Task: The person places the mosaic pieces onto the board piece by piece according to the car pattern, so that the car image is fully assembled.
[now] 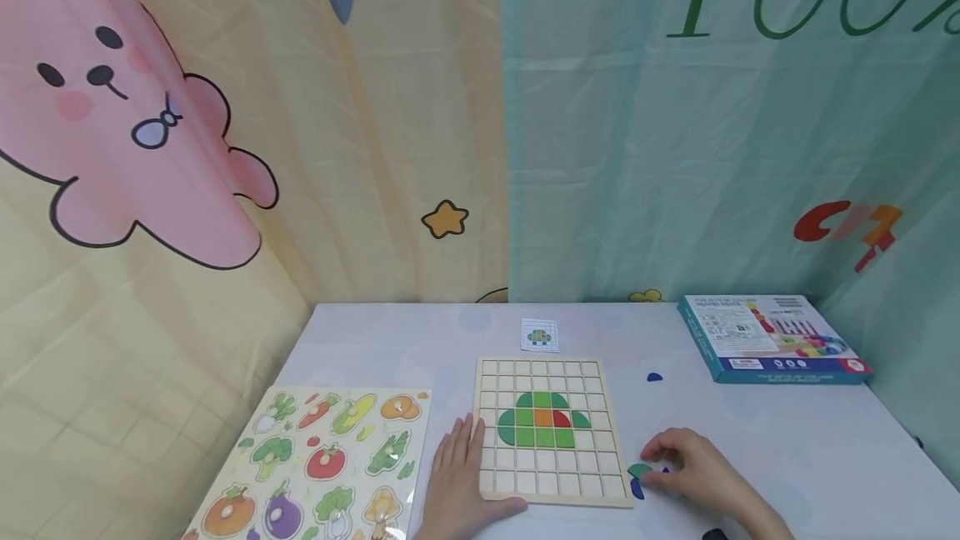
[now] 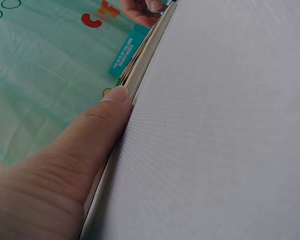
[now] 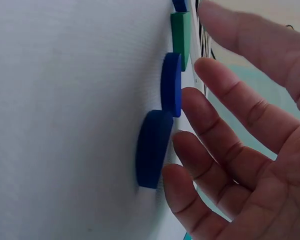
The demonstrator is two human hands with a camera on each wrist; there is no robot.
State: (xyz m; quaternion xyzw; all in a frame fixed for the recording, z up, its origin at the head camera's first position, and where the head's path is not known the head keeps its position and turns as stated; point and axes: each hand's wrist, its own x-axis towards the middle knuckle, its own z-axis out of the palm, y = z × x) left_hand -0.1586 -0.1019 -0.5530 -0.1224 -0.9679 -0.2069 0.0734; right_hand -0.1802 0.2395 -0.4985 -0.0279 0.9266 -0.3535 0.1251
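My left hand (image 1: 459,473) rests at the near left corner of a gridded wooden board (image 1: 540,486), fingers straight along its left side. The thumb (image 2: 102,117) lies against the board's near edge. On the grid sit green square and rounded pieces (image 1: 533,437), an orange square (image 1: 543,417) and a red rounded piece (image 1: 561,418), shaped like a car. Right of the board, my right hand (image 1: 693,473) hovers low over loose pieces, fingers loosely bent and apart, holding nothing. Beneath it lie a green piece (image 3: 180,40) and several blue half-round pieces (image 3: 171,85).
A small pattern card (image 1: 539,336) lies behind the board. One blue half-round piece (image 1: 655,377) lies apart at the right. A vegetable puzzle board (image 1: 300,440) covers the left of the table, and a flat toy box (image 1: 772,340) stands at the back right.
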